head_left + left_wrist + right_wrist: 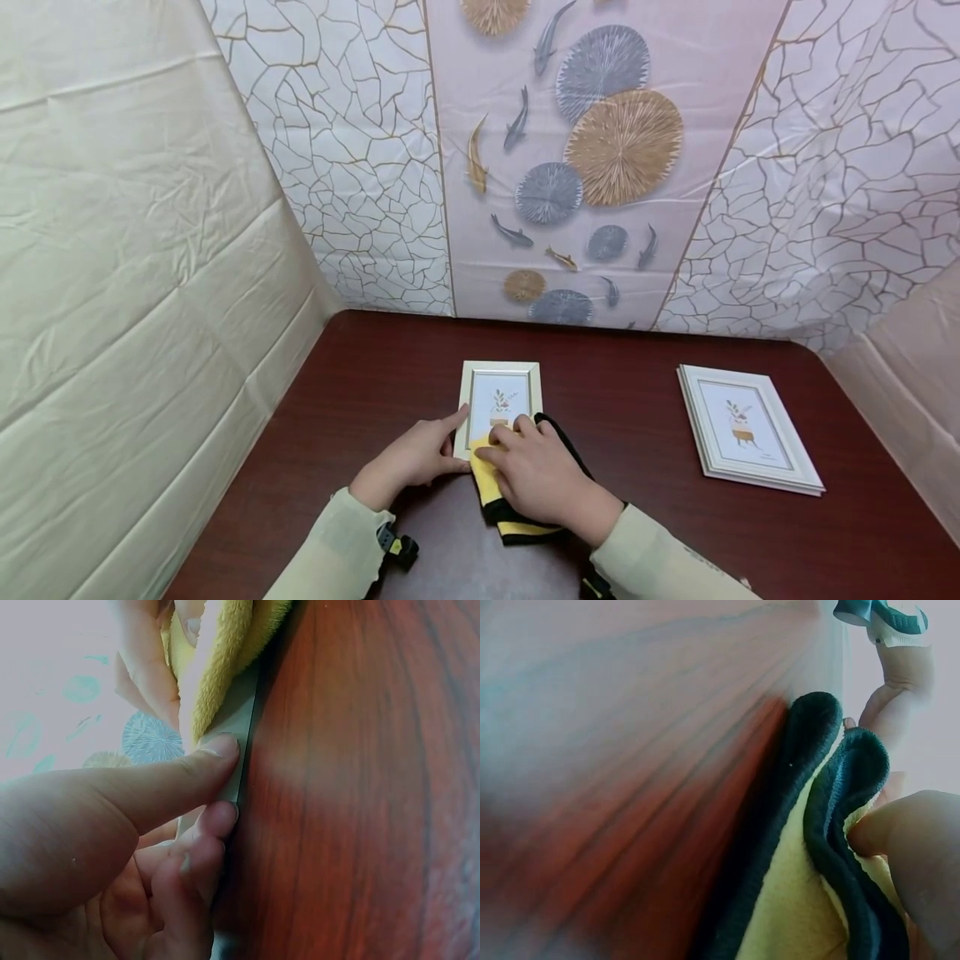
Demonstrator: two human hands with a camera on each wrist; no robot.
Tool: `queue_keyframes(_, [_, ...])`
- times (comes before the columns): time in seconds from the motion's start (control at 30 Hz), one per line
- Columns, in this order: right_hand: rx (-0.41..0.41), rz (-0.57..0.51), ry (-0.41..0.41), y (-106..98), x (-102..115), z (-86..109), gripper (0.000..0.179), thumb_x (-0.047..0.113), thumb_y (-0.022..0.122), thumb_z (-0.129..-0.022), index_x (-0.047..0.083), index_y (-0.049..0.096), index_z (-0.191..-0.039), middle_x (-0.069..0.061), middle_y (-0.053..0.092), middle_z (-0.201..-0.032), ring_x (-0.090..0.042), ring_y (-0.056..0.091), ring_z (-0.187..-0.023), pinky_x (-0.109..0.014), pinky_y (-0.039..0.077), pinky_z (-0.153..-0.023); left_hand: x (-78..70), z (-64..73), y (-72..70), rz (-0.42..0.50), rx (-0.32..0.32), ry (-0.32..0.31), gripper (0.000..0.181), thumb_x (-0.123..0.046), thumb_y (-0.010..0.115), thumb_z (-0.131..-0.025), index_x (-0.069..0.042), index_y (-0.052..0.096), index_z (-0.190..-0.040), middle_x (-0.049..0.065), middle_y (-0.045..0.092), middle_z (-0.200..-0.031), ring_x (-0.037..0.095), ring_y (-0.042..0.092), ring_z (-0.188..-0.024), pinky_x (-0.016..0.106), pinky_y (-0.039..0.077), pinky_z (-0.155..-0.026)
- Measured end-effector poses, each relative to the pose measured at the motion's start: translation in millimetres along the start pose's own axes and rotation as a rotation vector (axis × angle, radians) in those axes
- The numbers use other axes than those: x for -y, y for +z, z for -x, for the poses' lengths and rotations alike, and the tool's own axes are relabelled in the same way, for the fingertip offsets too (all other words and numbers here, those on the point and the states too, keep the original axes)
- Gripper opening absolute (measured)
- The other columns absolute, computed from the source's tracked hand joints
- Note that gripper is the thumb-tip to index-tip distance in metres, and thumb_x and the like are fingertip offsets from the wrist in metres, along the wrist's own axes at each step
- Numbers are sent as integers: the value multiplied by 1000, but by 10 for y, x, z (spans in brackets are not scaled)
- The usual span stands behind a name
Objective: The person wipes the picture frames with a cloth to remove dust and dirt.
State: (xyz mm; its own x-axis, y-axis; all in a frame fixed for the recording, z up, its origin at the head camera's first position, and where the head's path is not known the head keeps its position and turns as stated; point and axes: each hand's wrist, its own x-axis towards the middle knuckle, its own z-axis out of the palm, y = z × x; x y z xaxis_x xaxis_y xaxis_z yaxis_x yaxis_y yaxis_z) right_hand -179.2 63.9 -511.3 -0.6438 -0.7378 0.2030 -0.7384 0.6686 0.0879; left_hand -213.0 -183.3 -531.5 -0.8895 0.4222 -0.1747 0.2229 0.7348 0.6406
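Observation:
A picture frame (501,372) with a cream border and a plant print lies flat on the table in the head view. My left hand (411,454) grips its lower left corner, thumb against the near edge and a finger along the left side. In the left wrist view, the thumb (187,776) presses the frame's edge (238,712). My right hand (542,475) holds a folded yellow cloth (486,479) with black trim on the frame's lower part, fingers bent over it. The cloth's dark hems (817,735) show in the right wrist view; the frame's lower right part is hidden.
More white picture frames (742,425) lie stacked on the right side of the dark red-brown table (622,375). Behind the table hangs a patterned backdrop (555,275), and pale cloth walls (150,292) stand at both sides.

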Motion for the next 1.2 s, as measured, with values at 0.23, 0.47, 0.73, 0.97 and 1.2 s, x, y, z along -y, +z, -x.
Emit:
queue_keyframes(0.23, [-10,27,19,-48,-20,81,29,31,69,-106,31,79,-133,2,66,-123,-24,48,-93,-42,39,-74,4,-5,13,-16,-4,-4,99,-32,88,-97,-17,29,-176,-1,64,-71,17,61,-55,32,52,-54])
queue_keyframes(0.47, [17,49,47,-76,-37,144,26,32,68,-108,29,80,-131,3,65,-120,-27,53,-99,-45,43,-76,30,3,16,-31,-5,2,99,-31,88,-98,-16,28,-176,-2,64,-72,16,61,-57,32,52,-57])
queue_keyframes(0.73, [18,55,80,-122,-43,223,26,30,70,-107,28,80,-130,2,66,-121,-25,50,-94,-42,43,-71,50,-5,22,-50,-15,15,99,-32,88,-98,-15,29,-176,-4,63,-72,14,59,-58,30,51,-58])
queue_keyframes(0.97, [-14,52,91,-125,-68,297,25,29,72,-106,28,80,-129,3,66,-120,-23,49,-91,-40,42,-68,24,10,31,-42,-17,21,98,-30,89,-97,-14,31,-175,-3,62,-73,14,58,-60,31,50,-59])
queue_keyframes(1.2, [-34,64,98,-117,-71,336,24,30,73,-105,28,80,-127,3,66,-119,-24,51,-93,-42,44,-68,4,21,35,-59,-23,19,98,-30,89,-97,-14,32,-175,-4,62,-74,13,57,-62,31,49,-61])
